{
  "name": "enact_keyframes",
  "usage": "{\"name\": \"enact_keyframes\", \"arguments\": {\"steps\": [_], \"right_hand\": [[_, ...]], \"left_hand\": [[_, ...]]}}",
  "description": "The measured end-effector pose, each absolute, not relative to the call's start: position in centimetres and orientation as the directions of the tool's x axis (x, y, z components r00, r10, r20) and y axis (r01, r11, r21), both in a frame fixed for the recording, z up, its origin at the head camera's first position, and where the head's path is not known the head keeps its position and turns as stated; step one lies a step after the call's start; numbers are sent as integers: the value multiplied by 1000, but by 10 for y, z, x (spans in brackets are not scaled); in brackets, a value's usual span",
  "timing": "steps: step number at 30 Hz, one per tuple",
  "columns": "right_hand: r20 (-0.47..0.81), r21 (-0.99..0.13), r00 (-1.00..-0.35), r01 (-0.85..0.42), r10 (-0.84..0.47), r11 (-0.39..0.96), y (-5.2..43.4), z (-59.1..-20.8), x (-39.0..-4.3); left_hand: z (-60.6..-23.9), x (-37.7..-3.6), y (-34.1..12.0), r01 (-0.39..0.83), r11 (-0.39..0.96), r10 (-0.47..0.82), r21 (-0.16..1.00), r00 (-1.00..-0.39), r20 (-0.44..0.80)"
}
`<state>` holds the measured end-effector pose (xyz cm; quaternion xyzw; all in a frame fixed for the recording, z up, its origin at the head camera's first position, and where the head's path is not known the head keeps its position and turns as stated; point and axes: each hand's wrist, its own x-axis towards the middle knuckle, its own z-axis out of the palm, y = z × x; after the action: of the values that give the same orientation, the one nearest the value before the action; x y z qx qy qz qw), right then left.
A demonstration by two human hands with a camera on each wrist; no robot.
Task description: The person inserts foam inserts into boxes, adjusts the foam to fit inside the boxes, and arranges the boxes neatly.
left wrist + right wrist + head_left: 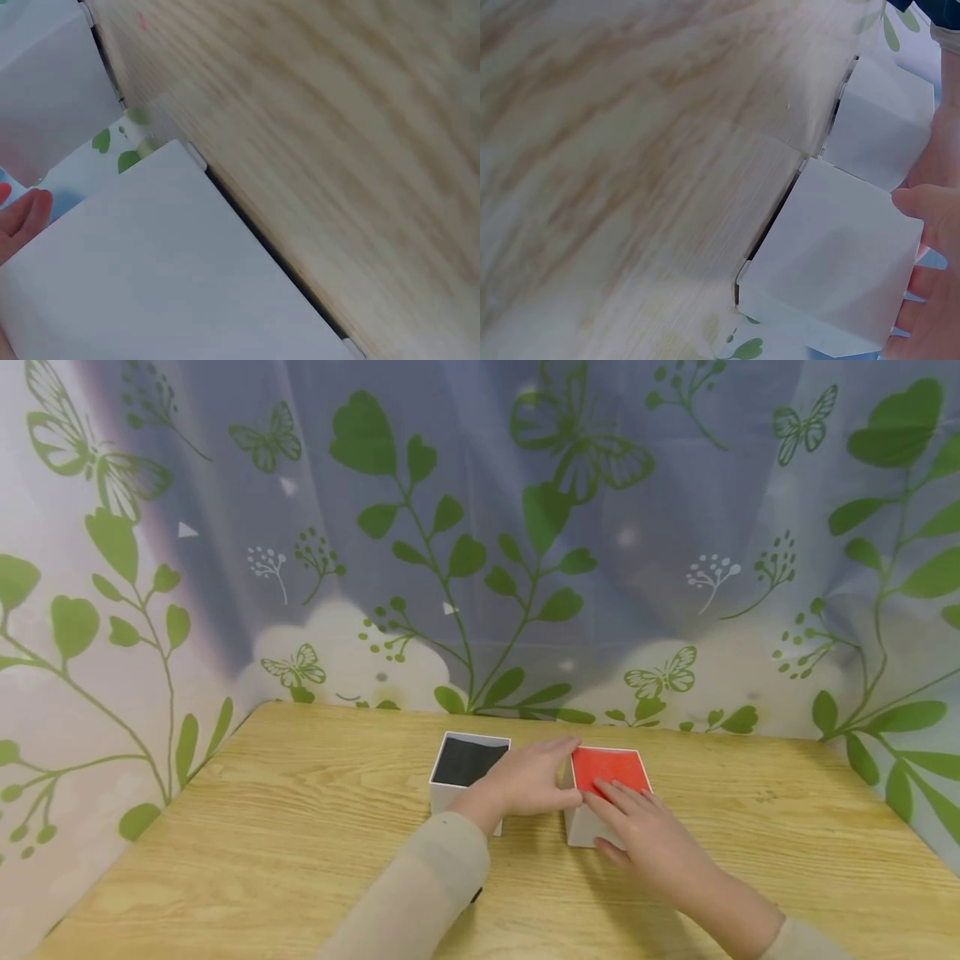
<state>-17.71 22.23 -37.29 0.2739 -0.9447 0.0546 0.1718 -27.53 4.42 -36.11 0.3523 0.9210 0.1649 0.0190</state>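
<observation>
Two white square boxes stand side by side on the table in the head view. The left one, a box with a black top surface (468, 762), is partly hidden behind my left forearm. On the other, a box with a red top surface (611, 764), both hands work. My left hand (521, 779) reaches across, its fingertips and thumb at that box's left top edge. The fingers of my right hand (648, 831) lie spread over the red top and front edge. White side walls of the boxes (157, 270) (832, 251) fill much of both wrist views.
The boxes stand on a wood-grain table (300, 827). Behind it hangs a curtain (637, 568) printed with green leaves and butterflies. Light sleeves (420, 885) cover both forearms. The table's back edge runs just beyond the boxes.
</observation>
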Motion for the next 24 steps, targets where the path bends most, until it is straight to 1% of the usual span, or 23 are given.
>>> {"name": "enact_keyframes", "arguments": {"steps": [5, 10, 19, 24], "right_hand": [[366, 6, -775, -552, -516, 834, 221, -374, -179], [363, -24, -760, -585, -538, 811, 222, -373, -184], [229, -95, -795, -593, -562, 800, 218, -363, -207], [186, -109, -807, -584, -561, 804, 219, -363, -218]], "left_hand": [[-359, -275, 42, 637, 706, 659, 310, -751, 42], [-360, -275, 40, 633, 704, 660, 322, -751, 32], [-361, -276, 40, 587, 729, 609, 354, -791, 57], [-362, -275, 44, 578, 746, 596, 331, -801, 54]]}}
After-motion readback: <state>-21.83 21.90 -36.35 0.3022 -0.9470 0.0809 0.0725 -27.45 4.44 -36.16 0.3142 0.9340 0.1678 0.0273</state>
